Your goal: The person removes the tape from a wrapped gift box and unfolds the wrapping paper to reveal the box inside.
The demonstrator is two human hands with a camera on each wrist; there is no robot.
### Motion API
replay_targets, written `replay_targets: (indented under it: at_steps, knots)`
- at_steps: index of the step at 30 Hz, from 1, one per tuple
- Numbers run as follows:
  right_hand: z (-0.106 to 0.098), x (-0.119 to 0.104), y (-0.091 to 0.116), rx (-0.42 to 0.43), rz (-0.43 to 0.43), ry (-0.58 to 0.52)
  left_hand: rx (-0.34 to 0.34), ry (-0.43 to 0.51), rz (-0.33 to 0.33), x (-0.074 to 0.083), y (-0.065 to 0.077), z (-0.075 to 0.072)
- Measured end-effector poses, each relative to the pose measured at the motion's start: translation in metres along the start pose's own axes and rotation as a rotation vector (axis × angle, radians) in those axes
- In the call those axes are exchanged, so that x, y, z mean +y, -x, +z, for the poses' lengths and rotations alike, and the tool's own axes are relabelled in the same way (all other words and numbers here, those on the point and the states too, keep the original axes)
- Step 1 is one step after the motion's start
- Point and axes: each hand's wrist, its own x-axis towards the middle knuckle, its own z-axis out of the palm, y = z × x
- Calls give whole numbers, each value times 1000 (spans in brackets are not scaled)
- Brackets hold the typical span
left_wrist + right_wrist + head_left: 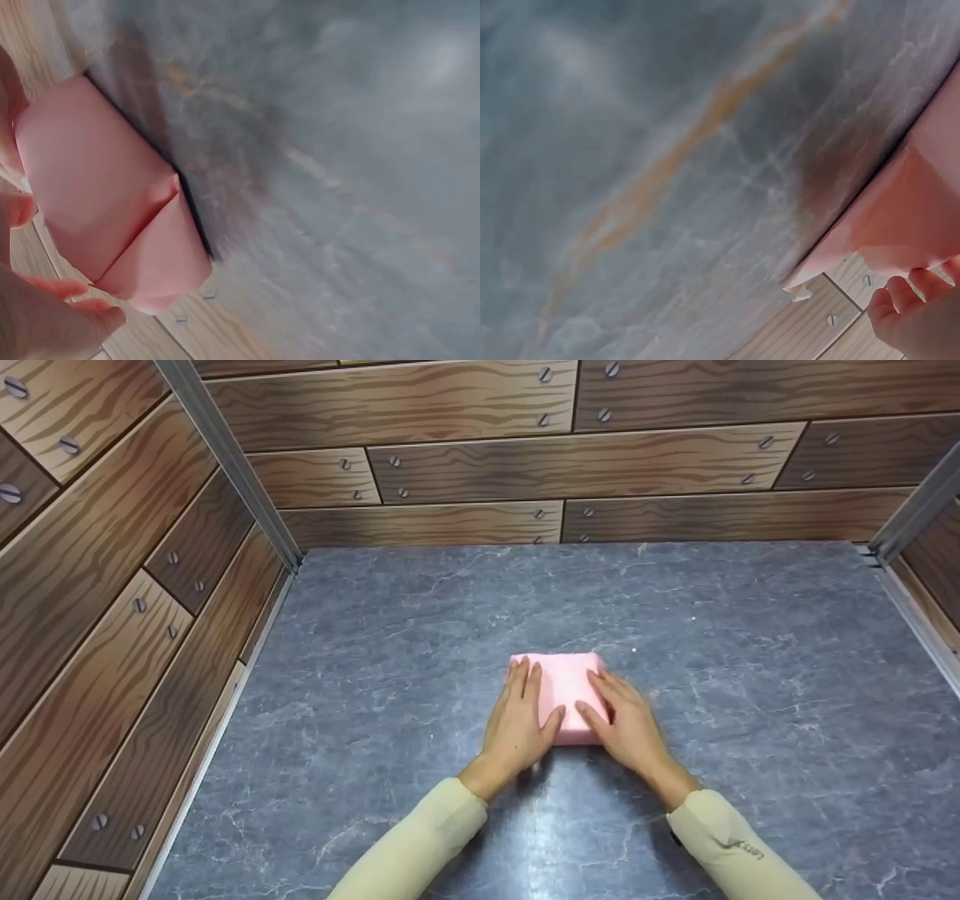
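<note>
A box-shaped package in pink paper (568, 686) lies on the dark marbled tabletop, between both hands. My left hand (516, 727) rests along its left side, fingers stretched forward over the top and thumb near the front edge. On the opposite side my right hand (630, 727) touches the package, its thumb on top and its fingers along the right edge. In the left wrist view, the paper (161, 251) shows a folded, triangular flap at one end. The right wrist view shows another slanting fold in the pink paper (907, 210).
Marbled tabletop (375, 660) surrounds the package. Wood-patterned panels (465, 472) stand at the back and sides, with metal posts (232, 472) in the corners. Tiny white specks (634, 649) lie behind the package. A small whitish scrap (801, 293) shows by its corner in the right wrist view.
</note>
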Motion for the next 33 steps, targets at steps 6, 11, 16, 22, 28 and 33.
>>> replay_targets:
  at_steps: [6, 11, 16, 22, 28, 33]
  knots:
    - [1, -2, 2, -49, 35, 2, -49, -64, -16, -2, -7, 4]
    - [1, -4, 1, -54, 37, 9, -64, -54, -21, -6, -5, 7]
    - [-1, -2, 0, -67, 65, 3, -53, -48, -10, -7, -3, 4]
    - [-6, 2, -6, -4, 102, -30, 2, -104, 25, -4, 7, 0]
    - [-11, 8, -16, 47, 126, -37, 85, -229, 88, 8, 21, 2]
    - [-6, 7, -15, 110, 78, -55, 111, -265, 97, 11, 24, 4]
